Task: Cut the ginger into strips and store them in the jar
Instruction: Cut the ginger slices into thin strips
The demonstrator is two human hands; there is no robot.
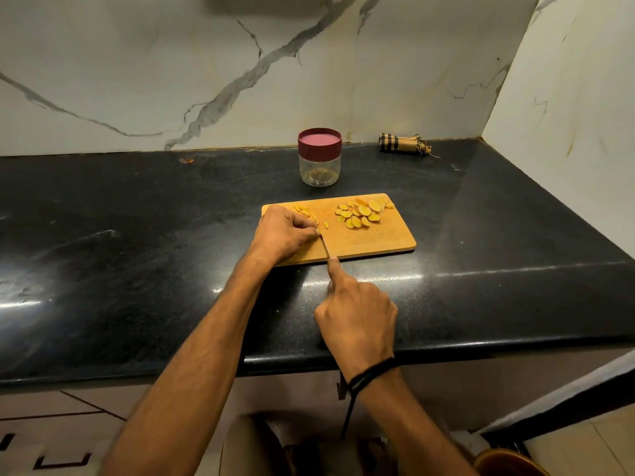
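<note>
A wooden cutting board [371, 240] lies on the black counter. Several yellow ginger slices [360, 213] are heaped at its far right. A few cut ginger strips [304, 210] lie at its far left. My left hand [283, 233] rests on the board's left part and pinches a small ginger piece under its fingertips. My right hand [357, 310] grips a knife [324, 247], index finger laid along the blade's back, and the blade tip meets the left fingertips. A clear jar [319, 166] with a maroon lid on stands behind the board.
A rolled checked cloth [402, 144] lies by the marble back wall at the right. The black counter [137, 235] runs wide to the left and ends at a side wall on the right. Its front edge is just under my right wrist.
</note>
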